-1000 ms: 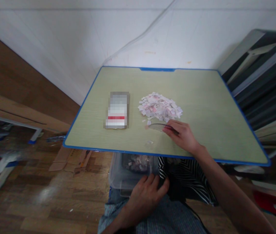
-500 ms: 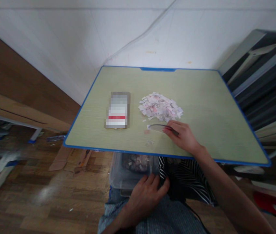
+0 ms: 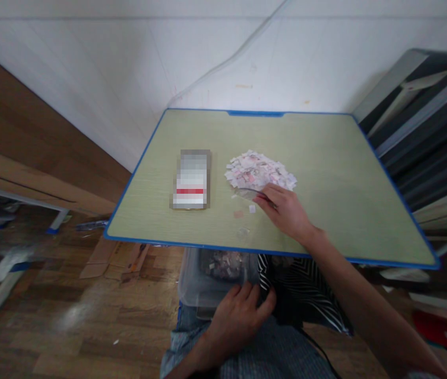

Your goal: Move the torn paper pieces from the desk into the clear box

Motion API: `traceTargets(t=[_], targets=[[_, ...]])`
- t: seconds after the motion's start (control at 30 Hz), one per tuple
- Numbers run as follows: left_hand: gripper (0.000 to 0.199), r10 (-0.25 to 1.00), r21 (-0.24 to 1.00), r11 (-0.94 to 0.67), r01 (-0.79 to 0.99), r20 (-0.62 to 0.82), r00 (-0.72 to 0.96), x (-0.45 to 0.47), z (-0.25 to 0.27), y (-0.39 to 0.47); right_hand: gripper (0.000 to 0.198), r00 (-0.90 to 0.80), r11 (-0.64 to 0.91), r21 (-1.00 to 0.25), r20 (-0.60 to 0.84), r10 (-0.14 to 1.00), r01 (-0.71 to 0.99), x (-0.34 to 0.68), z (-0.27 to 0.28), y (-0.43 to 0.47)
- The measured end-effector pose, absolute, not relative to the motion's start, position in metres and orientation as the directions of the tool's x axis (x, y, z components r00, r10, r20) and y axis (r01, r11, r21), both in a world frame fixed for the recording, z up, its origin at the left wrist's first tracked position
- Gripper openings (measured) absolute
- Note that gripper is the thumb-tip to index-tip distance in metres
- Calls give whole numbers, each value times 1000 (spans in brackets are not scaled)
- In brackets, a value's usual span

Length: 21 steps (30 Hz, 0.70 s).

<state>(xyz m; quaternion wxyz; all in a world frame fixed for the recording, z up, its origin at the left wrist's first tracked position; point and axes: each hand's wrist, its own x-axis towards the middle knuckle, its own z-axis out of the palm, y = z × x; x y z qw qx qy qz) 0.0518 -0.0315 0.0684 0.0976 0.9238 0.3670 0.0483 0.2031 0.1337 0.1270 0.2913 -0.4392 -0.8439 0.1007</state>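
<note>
My right hand (image 3: 288, 210) pinches thin, curved tweezers (image 3: 247, 192), their tips pointing left at the near edge of a heap of small paper pieces (image 3: 260, 171). The pieces are mostly white, some pinkish. Whether the tips hold a piece is too small to tell. Just below them lie a white square (image 3: 252, 209), a pinkish square (image 3: 238, 214) and a clear scrap (image 3: 242, 231). Low over my lap, my left hand (image 3: 239, 313) rests with loosely bent fingers and the thumb apart, against black-and-white striped fabric (image 3: 263, 273).
A pixelated box-shaped object (image 3: 190, 179) lies left of the heap on the blue-edged table (image 3: 326, 142). Under the near edge is a clear plastic bin (image 3: 186, 284) with small pieces inside. Dark folded panels (image 3: 436, 121) lean at the right. A cable (image 3: 242, 50) runs along the wall.
My right hand has moved up and slightly left, bringing the tweezers from below the heap to its near edge. The white square now shows uncovered on the table. My left hand stays put.
</note>
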Motion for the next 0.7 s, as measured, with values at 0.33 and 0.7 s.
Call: traceTargets(t=[0.33,0.7], targets=[[38,684,225,-710,667,0,729,51,70,-33,28,-376,571,-402,468,800,716,226,129,132],[35,689,235,-708,666,20,725,52,70,-32,27,-479,627,-419,411,776,657,238,139,127]])
